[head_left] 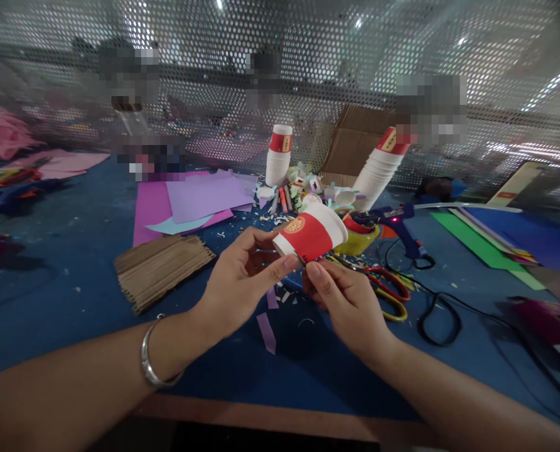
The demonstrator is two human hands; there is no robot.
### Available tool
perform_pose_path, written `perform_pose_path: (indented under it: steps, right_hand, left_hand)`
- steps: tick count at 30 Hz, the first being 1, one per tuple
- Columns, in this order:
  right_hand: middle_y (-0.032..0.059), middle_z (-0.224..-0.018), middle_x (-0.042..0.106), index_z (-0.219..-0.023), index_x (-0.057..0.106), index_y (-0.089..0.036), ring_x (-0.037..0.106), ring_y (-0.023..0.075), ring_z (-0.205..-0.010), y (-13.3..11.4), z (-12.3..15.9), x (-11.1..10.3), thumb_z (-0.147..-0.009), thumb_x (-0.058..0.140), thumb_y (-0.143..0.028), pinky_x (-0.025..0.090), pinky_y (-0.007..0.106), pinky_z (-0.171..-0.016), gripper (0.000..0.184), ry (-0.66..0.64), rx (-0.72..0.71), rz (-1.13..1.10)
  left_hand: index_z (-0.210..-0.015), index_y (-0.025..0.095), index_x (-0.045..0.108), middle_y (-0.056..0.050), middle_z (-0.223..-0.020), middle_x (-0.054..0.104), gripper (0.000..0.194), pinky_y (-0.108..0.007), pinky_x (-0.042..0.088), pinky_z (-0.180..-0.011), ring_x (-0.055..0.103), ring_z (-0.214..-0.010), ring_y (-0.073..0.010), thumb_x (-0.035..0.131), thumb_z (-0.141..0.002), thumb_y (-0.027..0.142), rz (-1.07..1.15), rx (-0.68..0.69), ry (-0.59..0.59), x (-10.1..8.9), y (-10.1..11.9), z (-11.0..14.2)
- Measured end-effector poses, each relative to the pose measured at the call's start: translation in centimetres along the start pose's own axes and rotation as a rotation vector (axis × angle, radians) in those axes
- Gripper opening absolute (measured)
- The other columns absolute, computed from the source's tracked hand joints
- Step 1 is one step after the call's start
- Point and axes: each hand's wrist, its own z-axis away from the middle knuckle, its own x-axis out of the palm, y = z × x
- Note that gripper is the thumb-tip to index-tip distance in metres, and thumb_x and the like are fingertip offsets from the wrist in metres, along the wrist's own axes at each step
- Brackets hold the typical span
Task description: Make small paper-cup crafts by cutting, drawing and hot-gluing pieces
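A red and white paper cup [314,233] is tilted on its side in the air above the table, its mouth to the right. My left hand [242,282] is closed around its base, thumb along the lower side. Just below the cup's wall, my right hand [343,295] is closed in a pinch. A small, thin dark tip shows between its thumb and the cup; I cannot make out what it is. Behind the right hand lie scissors [393,294] with red and yellow handles, partly hidden.
Corrugated cardboard [164,270] and purple paper [204,198] lie left. Stacked cups [279,157] and a leaning stack [378,169] stand behind paper scraps. A blue glue gun [400,226] with a black cord [442,342] is right, near coloured sheets [478,242]. Perforated metal [327,56] backs the table.
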Motion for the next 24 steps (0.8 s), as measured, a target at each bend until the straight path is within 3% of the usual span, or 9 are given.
perform_pose_path:
  steps: [5, 12, 24]
  right_hand:
    - [-0.0041, -0.056, 0.039, -0.066, 0.053, -0.019, 0.033, 0.0092, -0.050, -0.07, 0.02, -0.08, -0.099, 0.048, -0.050, 0.027, 0.025, -0.046, 0.046, 0.008, -0.013, 0.046]
    - [-0.0045, -0.056, 0.037, -0.066, 0.051, -0.019, 0.031, 0.0090, -0.050, 0.15, 0.12, -0.08, -0.099, 0.047, -0.054, 0.025, 0.025, -0.045, 0.048, -0.006, 0.015, 0.031]
    - [-0.0036, -0.058, 0.040, -0.068, 0.052, -0.019, 0.032, 0.0095, -0.052, 0.37, 0.01, 0.01, -0.098, 0.048, -0.053, 0.026, 0.024, -0.046, 0.046, -0.009, 0.021, 0.026]
  left_hand:
    - [-0.094, 0.020, 0.060, -0.004, -0.095, 0.072, 0.027, -0.032, 0.057, -0.075, 0.068, -0.085, -0.0175, 0.079, -0.078, 0.031, -0.039, 0.066, 0.008, 0.42, -0.07, 0.22]
    - [-0.094, 0.019, 0.060, -0.005, -0.098, 0.072, 0.029, -0.032, 0.057, -0.079, 0.069, -0.088, -0.0179, 0.079, -0.078, 0.033, -0.027, 0.031, 0.029, 0.47, -0.12, 0.36]
    - [-0.096, 0.019, 0.061, -0.005, -0.093, 0.070, 0.028, -0.030, 0.057, -0.070, 0.069, -0.083, -0.0182, 0.077, -0.080, 0.035, -0.132, 0.069, 0.000, 0.17, -0.16, 0.31]
